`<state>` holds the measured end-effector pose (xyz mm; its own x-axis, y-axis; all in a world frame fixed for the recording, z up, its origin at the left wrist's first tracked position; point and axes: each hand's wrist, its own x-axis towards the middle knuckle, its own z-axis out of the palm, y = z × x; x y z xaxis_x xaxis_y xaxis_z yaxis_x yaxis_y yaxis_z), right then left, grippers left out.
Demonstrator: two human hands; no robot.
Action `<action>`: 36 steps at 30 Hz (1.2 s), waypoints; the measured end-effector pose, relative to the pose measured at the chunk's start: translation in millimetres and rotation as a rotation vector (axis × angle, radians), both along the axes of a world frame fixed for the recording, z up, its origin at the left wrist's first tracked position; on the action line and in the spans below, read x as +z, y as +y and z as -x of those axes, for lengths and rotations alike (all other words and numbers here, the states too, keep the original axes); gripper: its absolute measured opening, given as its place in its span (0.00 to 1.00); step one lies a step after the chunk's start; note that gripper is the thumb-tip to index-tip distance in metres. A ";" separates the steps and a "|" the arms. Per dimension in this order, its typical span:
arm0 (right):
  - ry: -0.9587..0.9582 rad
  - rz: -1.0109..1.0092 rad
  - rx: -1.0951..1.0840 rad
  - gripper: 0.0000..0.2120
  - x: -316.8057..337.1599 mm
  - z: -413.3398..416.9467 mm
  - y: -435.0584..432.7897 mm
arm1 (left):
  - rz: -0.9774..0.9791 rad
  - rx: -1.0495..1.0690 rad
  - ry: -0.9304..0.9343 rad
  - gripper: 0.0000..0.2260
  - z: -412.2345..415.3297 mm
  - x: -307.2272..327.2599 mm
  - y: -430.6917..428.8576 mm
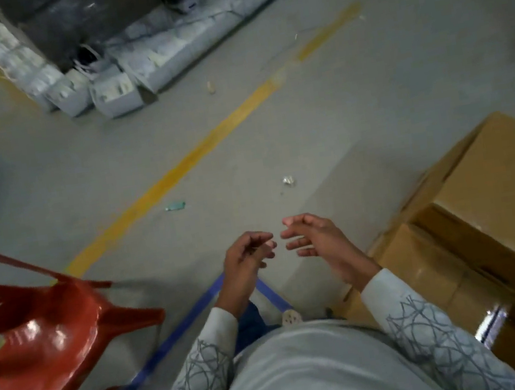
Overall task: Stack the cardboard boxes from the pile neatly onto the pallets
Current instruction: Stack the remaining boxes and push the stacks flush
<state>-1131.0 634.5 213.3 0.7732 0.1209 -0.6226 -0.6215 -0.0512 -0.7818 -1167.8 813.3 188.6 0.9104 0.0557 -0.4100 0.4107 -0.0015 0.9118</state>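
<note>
**Empty-handed beside the cardboard pile**

Both hands raised at lower centre of the frame, nothing held. Left hand (249, 253) loosely curled, fingers bent inward toward the palm, closed on no object. Right hand (311, 237) half open, fingers spread and slightly hooked, likewise bare. Fingertips of the two nearly meeting, not touching.

Cardboard boxes (492, 213) stacked at the right edge and lower right of the frame, just beside the right forearm, brown and plain, seams sealed with glossy clear tape. No pallet clearly made out under them. Red plastic chair (49, 356) tipped at lower left; yellow floor line (179, 169) running diagonally through the middle; blue tape line (159, 353) on the floor near the feet. Dark wrapped load with small white packs (114, 96) around its base at upper left.

Likely handling, as a judgement: rigid corrugated walls, fairly large, so a two-handed lift; weight unknown from here, possibly moderate. Taped top slick, poor for grip. Best hold probably at opposite lower edges or bottom corners, palms under, box kept level against the body. Corners prone to crushing if dropped or set down askew.

No brand, label or legible writing on the boxes; a faint curved pattern on the chair back, not text.
</note>
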 end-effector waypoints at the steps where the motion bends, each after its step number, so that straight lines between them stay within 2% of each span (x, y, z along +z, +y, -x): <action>1: 0.004 -0.011 -0.005 0.11 0.4 -20.1 6.7 | 0.014 -0.006 0.001 0.12 -25.1 -2.0 6.3; 6: 0.048 -0.127 -0.170 0.11 -17.6 -117.2 27.4 | -0.051 -0.163 -0.079 0.12 -149.1 -23.1 32.1; 9: 0.066 -0.119 -0.327 0.12 -16.1 -180.9 37.5 | -0.084 -0.332 -0.113 0.05 -234.3 -22.3 45.0; 11: 0.062 -0.118 -0.431 0.11 -4.7 -218.4 47.4 | -0.090 -0.435 -0.123 0.04 -291.0 -12.2 50.6; 14: -0.009 -0.125 -0.550 0.10 12.7 -266.6 52.2 | -0.080 -0.571 -0.163 0.05 -373.0 8.2 40.5; 19: 0.004 -0.104 -0.733 0.11 26.5 -310.0 30.9 | 0.003 -0.742 -0.108 0.06 -466.5 24.3 -8.4; 25: 0.020 -0.158 -0.932 0.12 10.6 -379.2 -32.9 | 0.046 -0.836 -0.068 0.06 -552.3 15.5 -97.7; 31: -0.039 -0.124 -0.883 0.13 7.4 -477.5 -144.1 | 0.049 -0.858 -0.048 0.07 -644.1 7.1 -196.0; 36: -0.114 -0.112 -0.972 0.11 33.2 -544.6 -247.3 | 0.074 -0.883 -0.063 0.07 -713.3 30.7 -293.9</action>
<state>-586.4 387.3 246.5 0.6217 -0.5456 -0.5620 -0.2745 0.5202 -0.8087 -454.5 519.4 219.2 0.6297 -0.7020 -0.3327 0.2368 -0.2344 0.9429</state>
